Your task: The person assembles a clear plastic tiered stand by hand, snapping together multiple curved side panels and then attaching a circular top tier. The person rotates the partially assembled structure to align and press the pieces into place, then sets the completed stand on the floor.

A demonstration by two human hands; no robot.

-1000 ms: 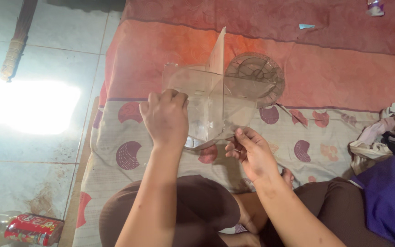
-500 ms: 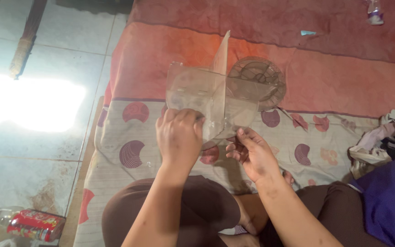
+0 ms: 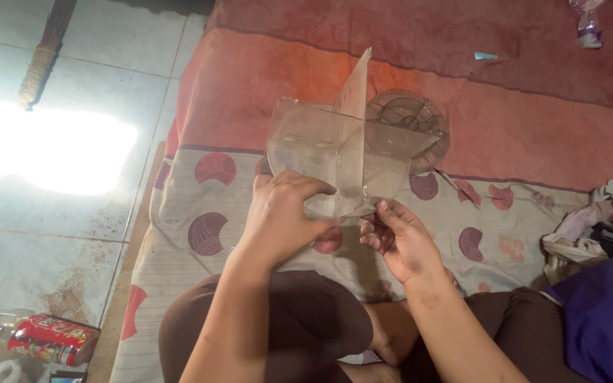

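**Left hand slid down to the bottom edge**

1 second ago the left hand (image 3: 282, 213) gripped the left panel higher up. Now it pinches the bottom of the clear plastic piece (image 3: 335, 156). The right hand (image 3: 399, 237) pinches the bottom too. The piece stands above both hands, over the mat (image 3: 200, 191).

Lots of reds and polka dots going on here

The clear plastic piece (image 3: 328, 152) is see-through with a faint grey tint, and so is the round ribbed plastic disc (image 3: 414, 120) just behind it. Under them the blanket (image 3: 519, 135) runs orange-red, turning darker maroon further away. The nearer sheet (image 3: 200, 198) is beige with dark red and pink dotted circles. The floor tiles (image 3: 51, 234) are pale grey-white, the bottle (image 3: 44, 340) on the near left has a red label, and a purple cloth (image 3: 608, 305) sits on the near right.
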